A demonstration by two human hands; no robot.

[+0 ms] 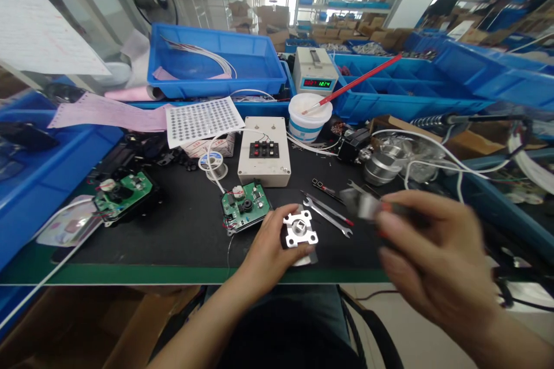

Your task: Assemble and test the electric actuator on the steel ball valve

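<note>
My left hand (269,245) grips a silver four-cornered metal flange (298,237) at the front of the bench, thumb below and fingers above. A square opening shows in the flange's middle. To the right, my right hand (437,259) is raised and closed on a motion-blurred tool (367,207) with a wide metal end and red and dark parts on its handle; its exact kind is unclear. An open-end wrench (329,220) lies on the black mat between my hands. Left of the flange sits a green circuit board (246,216) in a black housing, wired with a white cable.
Behind stand a beige switch box (264,170), a solder spool (214,168), a white tub (309,121) and a power supply (315,66). Another circuit board (137,190) lies left. Metal cylinders (383,167) and white cables occupy the right. Blue bins (216,83) line the back.
</note>
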